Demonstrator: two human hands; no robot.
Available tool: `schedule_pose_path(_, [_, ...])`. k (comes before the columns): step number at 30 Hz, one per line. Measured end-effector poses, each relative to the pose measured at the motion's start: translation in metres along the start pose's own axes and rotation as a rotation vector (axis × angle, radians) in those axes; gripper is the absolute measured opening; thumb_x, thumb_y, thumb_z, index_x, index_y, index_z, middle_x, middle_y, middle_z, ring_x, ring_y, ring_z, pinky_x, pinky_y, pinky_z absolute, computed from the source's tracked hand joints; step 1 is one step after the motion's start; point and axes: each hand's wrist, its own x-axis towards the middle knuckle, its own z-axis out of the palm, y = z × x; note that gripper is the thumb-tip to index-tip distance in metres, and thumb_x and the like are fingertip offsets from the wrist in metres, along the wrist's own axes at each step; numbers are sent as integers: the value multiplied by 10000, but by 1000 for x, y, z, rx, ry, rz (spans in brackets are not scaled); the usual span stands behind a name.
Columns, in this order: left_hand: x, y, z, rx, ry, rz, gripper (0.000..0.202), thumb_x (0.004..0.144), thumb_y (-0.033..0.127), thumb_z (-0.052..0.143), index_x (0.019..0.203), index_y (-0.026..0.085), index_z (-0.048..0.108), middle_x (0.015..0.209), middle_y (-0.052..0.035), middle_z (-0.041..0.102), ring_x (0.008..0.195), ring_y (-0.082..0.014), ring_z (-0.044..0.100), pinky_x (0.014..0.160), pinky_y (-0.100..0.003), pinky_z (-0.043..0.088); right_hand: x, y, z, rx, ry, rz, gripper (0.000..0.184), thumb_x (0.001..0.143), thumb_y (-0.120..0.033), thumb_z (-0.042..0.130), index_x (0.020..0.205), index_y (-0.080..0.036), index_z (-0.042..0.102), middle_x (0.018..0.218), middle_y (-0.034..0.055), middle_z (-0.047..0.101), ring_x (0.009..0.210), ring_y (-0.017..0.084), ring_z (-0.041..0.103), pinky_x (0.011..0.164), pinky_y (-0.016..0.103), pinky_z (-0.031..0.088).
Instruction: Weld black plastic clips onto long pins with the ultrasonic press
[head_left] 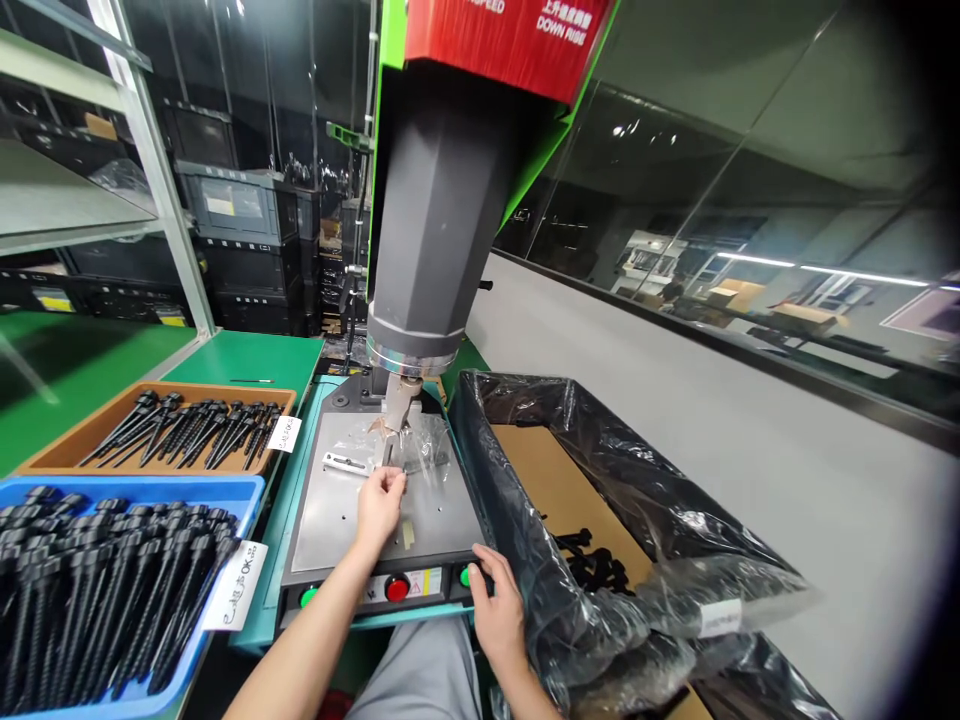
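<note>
Centrally, the press (435,230) stands over a metal plate (337,530); the right hand (498,612) spreads loosely by a green button (465,577), while the nearer left hand (380,508) pinches a thin dark piece (388,454) below frame centre, its long axis running up-frame.

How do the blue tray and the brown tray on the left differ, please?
The blue tray is nearer the camera and cut off by the picture's edge; the brown tray stands just beyond it, in full view. The blue tray is densely filled, while the brown tray holds a sparser pile, leaving some bare surface. Both hold long black parts and have a white label at their right side.
</note>
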Motion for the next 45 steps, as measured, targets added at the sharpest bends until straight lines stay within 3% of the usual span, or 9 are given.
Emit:
schedule_pose_path(5, [-15, 19, 8, -74, -86, -44, 342, 671, 433, 739, 792, 134, 626, 649, -24, 627, 545, -118, 564, 499, -211, 390, 11, -43, 51, 377, -424, 208, 437, 830, -561, 598, 1016, -177, 695, 861, 107, 721, 762, 258, 702, 723, 416, 587])
schedule_pose_path(8, [-20, 30, 12, -167, -125, -89, 373, 632, 420, 778, 808, 133, 616, 589, 4, 605, 472, -90, 508, 461, -197, 361, 33, -61, 84, 392, -538, 190, 408, 841, -527, 583, 992, -166, 694, 800, 74, 706, 679, 228, 674, 635, 369, 569])
schedule_pose_path(12, [-26, 44, 14, -275, -158, -123, 454, 576, 415, 829, 858, 129, 616, 587, -1, 623, 478, -102, 542, 467, -197, 383, 75, -76, 112, 307, -321, -12, 332, 843, -393, 546, 1042, -160, 674, 887, 86, 702, 794, 234, 654, 741, 372, 548])
schedule_pose_path(17, [-32, 61, 11, -287, -208, -105, 489, 598, 414, 824, 938, 122, 631, 633, -16, 649, 506, -105, 573, 479, -193, 401, 130, -88, 131, 266, -67, -100, 482, 824, -374, 525, 1270, -196, 564, 1177, 126, 592, 1006, 239, 617, 829, 368, 542])
schedule_pose_path(24, [-29, 74, 3, -232, -205, -114, 528, 584, 407, 820, 972, 113, 616, 689, -44, 675, 561, -110, 596, 494, -193, 414, 177, -112, 138, 123, -223, -291, 389, 838, -365, 558, 1172, -188, 649, 1199, 109, 605, 1160, 254, 557, 1028, 429, 428])
schedule_pose_path(29, [-26, 75, 0, -222, -193, -117, 582, 583, 377, 822, 1044, 104, 595, 703, -64, 693, 582, -132, 623, 507, -208, 425, 189, -123, 136, 70, -251, -274, 264, 834, -323, 572, 1046, -206, 677, 1059, 80, 653, 1005, 225, 616, 927, 401, 479])
schedule_pose_path(35, [-24, 75, -3, -288, -185, -120, 551, 587, 349, 812, 1036, 112, 597, 736, -65, 702, 583, -119, 628, 495, -183, 406, 187, -136, 133, 16, -182, -323, 212, 852, -323, 536, 965, -181, 645, 1060, 111, 611, 1062, 247, 547, 964, 402, 419])
schedule_pose_path(39, [-20, 76, -10, -357, -176, -155, 477, 612, 309, 797, 1011, 131, 605, 756, -43, 692, 590, -101, 624, 503, -176, 405, 182, -143, 128, -118, -113, -343, 182, 856, -338, 514, 786, -193, 600, 887, 99, 589, 945, 264, 545, 905, 428, 432])
schedule_pose_path(45, [-21, 74, -21, -390, -130, -171, 482, 616, 294, 796, 1024, 136, 595, 757, -41, 693, 585, -107, 619, 523, -195, 421, 159, -137, 115, -63, -147, -227, 151, 834, -337, 522, 804, -200, 580, 858, 79, 613, 884, 254, 569, 841, 404, 454])
